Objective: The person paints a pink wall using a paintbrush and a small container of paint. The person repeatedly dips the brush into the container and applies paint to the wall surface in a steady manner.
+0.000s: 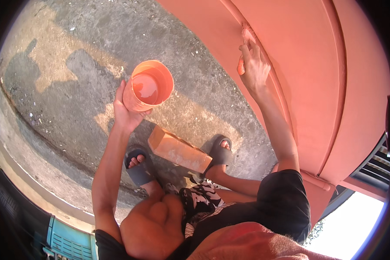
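My left hand (130,112) grips an orange plastic tub (165,76) from its near side. Inside the tub lies a pool of salmon-coloured paint (145,87) with a glossy surface. Out to the right, my right hand (256,66) is closed around the orange handle of a paintbrush (241,65). The brush's bristles touch the salmon-coloured wall (299,58) along a raised moulding or pipe (274,73) of the same colour. Part of the handle is hidden behind my fingers.
An orange-brown block (182,149) stands on the concrete floor (94,26) between my sandalled feet. A curb (35,146) curves along the left. A turquoise slatted plastic item (71,242) is at lower left, and a dark grille (373,159) at right. A second pipe (339,65) crosses the wall.
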`<state>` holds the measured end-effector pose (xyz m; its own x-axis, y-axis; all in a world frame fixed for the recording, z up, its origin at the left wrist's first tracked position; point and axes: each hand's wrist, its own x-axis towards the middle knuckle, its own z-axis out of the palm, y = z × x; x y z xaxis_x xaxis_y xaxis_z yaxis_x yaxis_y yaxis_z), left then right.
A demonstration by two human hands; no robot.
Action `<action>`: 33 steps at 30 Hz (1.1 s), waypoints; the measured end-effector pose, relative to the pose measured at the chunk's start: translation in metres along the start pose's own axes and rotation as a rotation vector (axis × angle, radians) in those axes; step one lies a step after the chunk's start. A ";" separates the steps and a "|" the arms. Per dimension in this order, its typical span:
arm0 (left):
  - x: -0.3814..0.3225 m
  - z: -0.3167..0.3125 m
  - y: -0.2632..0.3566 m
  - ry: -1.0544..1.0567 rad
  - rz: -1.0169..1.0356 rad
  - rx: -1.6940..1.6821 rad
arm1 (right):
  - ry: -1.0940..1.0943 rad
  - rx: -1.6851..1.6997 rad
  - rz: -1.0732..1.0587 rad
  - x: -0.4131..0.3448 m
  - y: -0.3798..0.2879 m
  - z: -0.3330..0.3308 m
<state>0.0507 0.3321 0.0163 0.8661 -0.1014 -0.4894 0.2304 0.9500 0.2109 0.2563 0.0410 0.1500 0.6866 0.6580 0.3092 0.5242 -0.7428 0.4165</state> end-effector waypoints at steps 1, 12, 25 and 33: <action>-0.001 -0.001 0.001 -0.016 0.004 0.002 | -0.022 -0.003 0.028 -0.004 -0.001 -0.007; -0.008 -0.001 0.010 -0.038 0.080 0.008 | -0.371 0.081 0.125 0.145 0.006 -0.022; -0.003 -0.001 0.008 -0.055 0.073 0.025 | -0.008 0.621 -0.098 0.188 -0.003 -0.015; -0.002 -0.002 0.011 -0.066 0.048 -0.029 | -0.343 0.381 0.149 0.063 0.043 -0.056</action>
<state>0.0512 0.3432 0.0180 0.9033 -0.0740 -0.4226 0.1759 0.9623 0.2075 0.2936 0.0569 0.2356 0.8592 0.5113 0.0177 0.5107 -0.8593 0.0293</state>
